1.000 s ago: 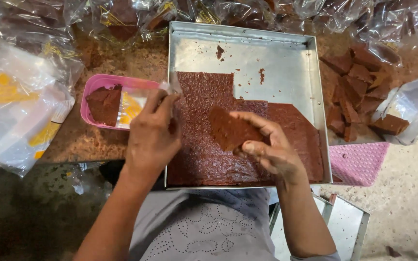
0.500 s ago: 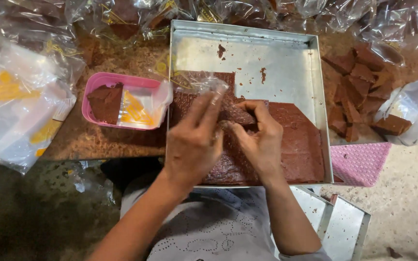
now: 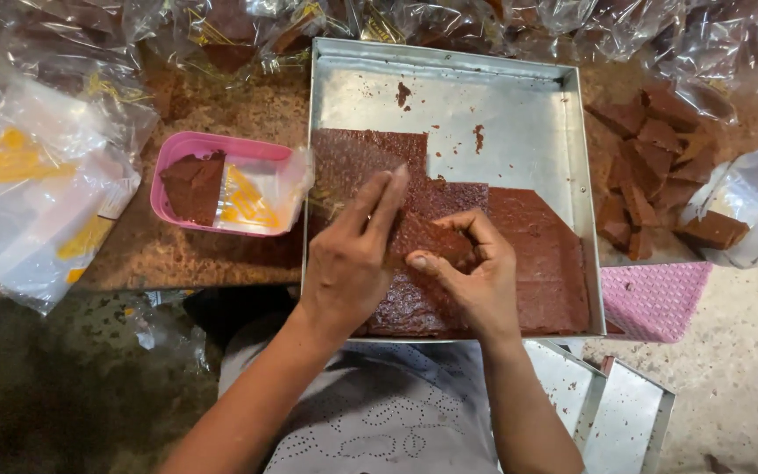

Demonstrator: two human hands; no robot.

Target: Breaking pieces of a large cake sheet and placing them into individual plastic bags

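— Both hands have closed in over the metal tray (image 3: 519,105)?
— Yes. Roughly half its brown sheet (image 3: 546,263) remains. My right hand (image 3: 475,281) pinches a cut piece (image 3: 427,239); my left hand (image 3: 353,263) lies flat, fingers straight, against it.

Left hand (image 3: 348,254) now back from the pink tub (image 3: 212,183), meeting right hand (image 3: 471,268) over the brown piece (image 3: 427,239), clear wrap gone from fingers.

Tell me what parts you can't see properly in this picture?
Head view:
- The brown piece is partly covered by the right hand and left hand.
- The slab beneath the hands is hidden.
- The clear bags are cut off by the top edge.
- The pink tub: its wrappers hide the bottom.
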